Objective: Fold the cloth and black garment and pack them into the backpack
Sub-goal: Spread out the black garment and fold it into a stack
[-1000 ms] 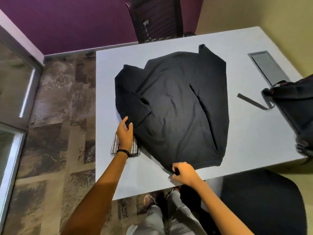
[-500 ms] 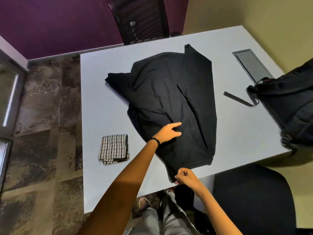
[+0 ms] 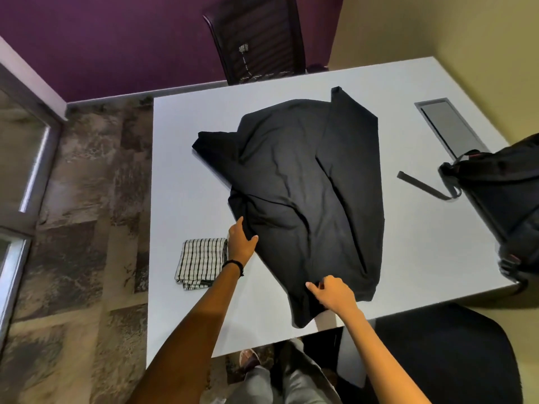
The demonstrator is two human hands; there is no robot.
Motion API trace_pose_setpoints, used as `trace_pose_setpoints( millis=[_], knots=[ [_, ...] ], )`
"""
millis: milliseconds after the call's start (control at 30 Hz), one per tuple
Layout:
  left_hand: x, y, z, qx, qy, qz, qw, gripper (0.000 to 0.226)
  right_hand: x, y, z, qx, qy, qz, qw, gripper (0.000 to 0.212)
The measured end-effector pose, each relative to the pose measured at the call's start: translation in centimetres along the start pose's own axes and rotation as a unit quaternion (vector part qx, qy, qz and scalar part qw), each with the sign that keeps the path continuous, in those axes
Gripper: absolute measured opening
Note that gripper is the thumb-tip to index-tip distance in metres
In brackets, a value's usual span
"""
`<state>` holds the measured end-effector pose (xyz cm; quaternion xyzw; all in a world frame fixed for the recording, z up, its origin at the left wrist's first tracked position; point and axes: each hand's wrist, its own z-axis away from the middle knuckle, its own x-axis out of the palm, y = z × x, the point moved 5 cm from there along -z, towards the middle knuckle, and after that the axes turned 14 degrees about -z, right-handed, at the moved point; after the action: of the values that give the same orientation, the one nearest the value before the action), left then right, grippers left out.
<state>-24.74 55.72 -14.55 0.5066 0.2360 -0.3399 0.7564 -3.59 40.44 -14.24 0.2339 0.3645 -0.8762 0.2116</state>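
A black garment (image 3: 303,176) lies spread and partly folded across the middle of the white table (image 3: 186,135). My left hand (image 3: 241,242) rests at its left lower edge, fingers apart and touching the fabric. My right hand (image 3: 332,293) pinches the garment's near bottom corner, which hangs slightly over the table's front edge. A folded black-and-white checked cloth (image 3: 201,262) lies on the table just left of my left hand. The black backpack (image 3: 501,199) sits at the table's right edge, its strap (image 3: 423,185) trailing toward the garment.
A dark office chair (image 3: 259,39) stands behind the table's far side. A grey cable hatch (image 3: 449,126) is set into the table at the far right. Another dark chair seat (image 3: 443,357) is below the table's near right corner. My legs and shoes show under the front edge.
My left hand has drawn back from the middle of the garment to its left lower edge, beside the checked cloth. My right hand still holds the near corner, slightly further onto the table.
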Motion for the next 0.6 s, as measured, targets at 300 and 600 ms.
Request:
trace_pose_setpoints(
  millis=[300, 600],
  knots=[
    [-3.0, 2.0, -3.5, 0.009, -0.054, -0.023, 0.998, 0.073, -5.1, -6.2, -5.2, -0.079, 0.107, -0.038, 0.990, 0.020],
    [-4.0, 2.1, -5.3, -0.033, -0.109, 0.036, 0.993, 0.065, -5.2, -13.2, -10.7, -0.216, -0.013, -0.078, 0.973, 0.038]
  ],
)
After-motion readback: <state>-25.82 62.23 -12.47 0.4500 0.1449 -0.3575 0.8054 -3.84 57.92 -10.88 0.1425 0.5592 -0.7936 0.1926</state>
